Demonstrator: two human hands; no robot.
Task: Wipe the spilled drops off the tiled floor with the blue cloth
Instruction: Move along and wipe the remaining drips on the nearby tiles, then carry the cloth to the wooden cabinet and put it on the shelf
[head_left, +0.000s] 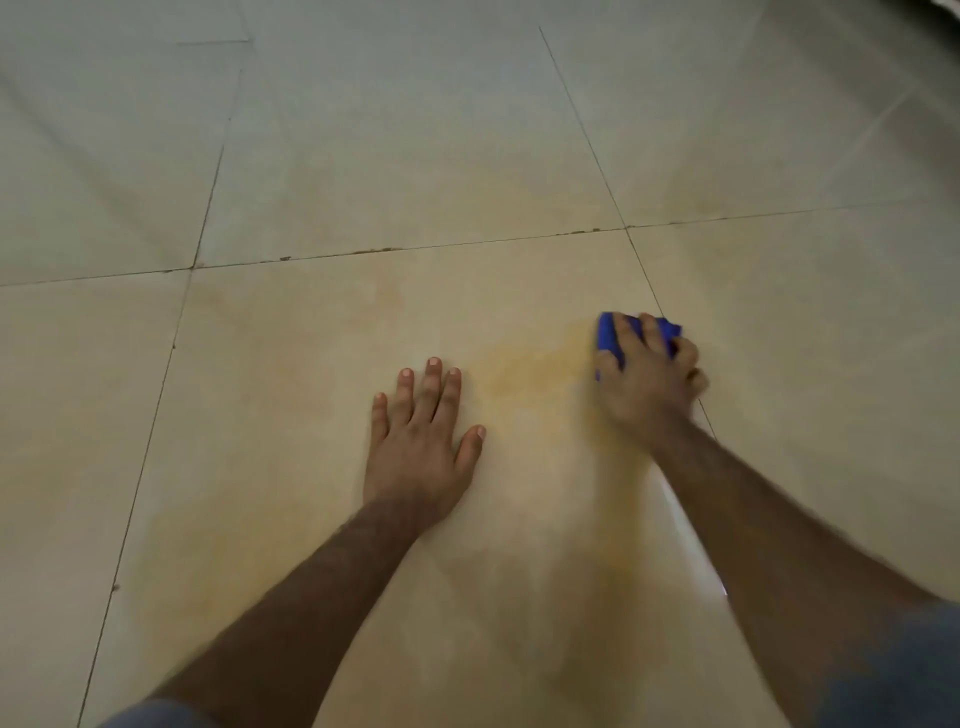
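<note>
The left hand (418, 441) lies flat on the floor (311, 364), fingers (431, 384) straight and slightly spread, holding nothing, while farther out the right hand (647, 376) presses the cloth (609, 335) to the tile, fingers curled over it, beside a yellowish smear (524, 364).

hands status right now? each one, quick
Left hand: open, flat on the tiled floor, holding nothing.
Right hand: closed on the blue cloth, pressing it to the floor.
</note>
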